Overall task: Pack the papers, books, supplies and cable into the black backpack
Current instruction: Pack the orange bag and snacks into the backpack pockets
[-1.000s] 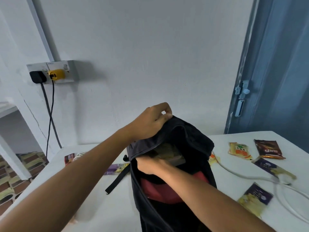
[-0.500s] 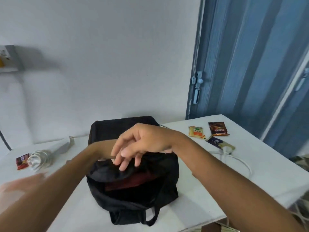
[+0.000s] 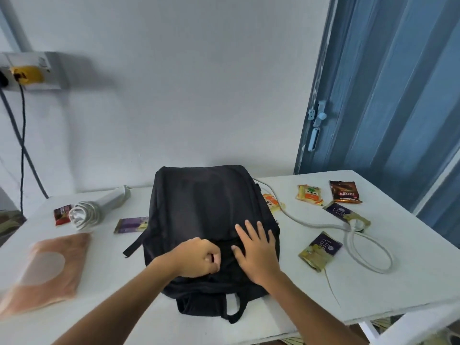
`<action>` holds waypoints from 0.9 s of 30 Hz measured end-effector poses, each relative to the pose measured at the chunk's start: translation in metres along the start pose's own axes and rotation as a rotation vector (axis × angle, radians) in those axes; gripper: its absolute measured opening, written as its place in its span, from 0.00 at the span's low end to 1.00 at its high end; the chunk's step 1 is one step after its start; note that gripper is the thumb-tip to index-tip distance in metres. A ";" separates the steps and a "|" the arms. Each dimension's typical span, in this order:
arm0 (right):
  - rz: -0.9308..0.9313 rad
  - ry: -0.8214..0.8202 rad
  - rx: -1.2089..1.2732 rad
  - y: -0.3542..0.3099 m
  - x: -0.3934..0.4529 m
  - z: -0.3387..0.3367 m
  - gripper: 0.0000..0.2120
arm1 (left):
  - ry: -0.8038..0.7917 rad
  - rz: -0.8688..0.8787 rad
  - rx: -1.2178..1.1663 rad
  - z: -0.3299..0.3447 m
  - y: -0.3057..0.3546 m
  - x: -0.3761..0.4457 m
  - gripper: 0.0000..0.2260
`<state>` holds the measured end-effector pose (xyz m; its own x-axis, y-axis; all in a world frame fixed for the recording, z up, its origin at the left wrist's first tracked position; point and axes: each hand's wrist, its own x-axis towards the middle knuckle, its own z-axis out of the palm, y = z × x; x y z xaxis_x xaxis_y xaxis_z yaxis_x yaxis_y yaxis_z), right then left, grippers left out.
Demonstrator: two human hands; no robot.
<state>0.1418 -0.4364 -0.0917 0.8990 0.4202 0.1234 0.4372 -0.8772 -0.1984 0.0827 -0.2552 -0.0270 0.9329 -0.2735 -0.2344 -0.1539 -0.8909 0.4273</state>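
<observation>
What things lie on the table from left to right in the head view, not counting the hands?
Pink pouch → red wrapper → flashlight → purple packet → black backpack → white cable

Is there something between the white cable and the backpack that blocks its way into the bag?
Nothing lies between them: the cable already runs beside the backpack. But the bag looks shut, with the right hand flat on it.

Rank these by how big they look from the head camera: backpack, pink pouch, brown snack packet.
1. black backpack
2. pink pouch, though it lies nearer the camera and is blurred
3. brown snack packet
</observation>
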 end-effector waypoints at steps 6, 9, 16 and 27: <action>-0.038 0.103 0.075 0.005 -0.006 0.002 0.26 | 0.363 -0.020 -0.281 0.040 -0.017 -0.003 0.07; -0.041 0.161 0.131 0.008 -0.007 0.004 0.27 | 0.458 -0.013 -0.339 0.052 -0.018 -0.005 0.09; -0.051 0.207 0.138 0.002 -0.007 0.005 0.27 | 0.583 -0.008 -0.365 0.060 -0.023 -0.008 0.14; -0.071 0.251 0.127 0.001 -0.009 0.011 0.27 | 0.660 -0.076 -0.366 0.065 -0.020 -0.010 0.15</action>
<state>0.1345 -0.4379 -0.1037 0.8386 0.3954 0.3748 0.5129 -0.8049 -0.2985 0.0556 -0.2579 -0.0904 0.9557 0.1601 0.2469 -0.0704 -0.6903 0.7201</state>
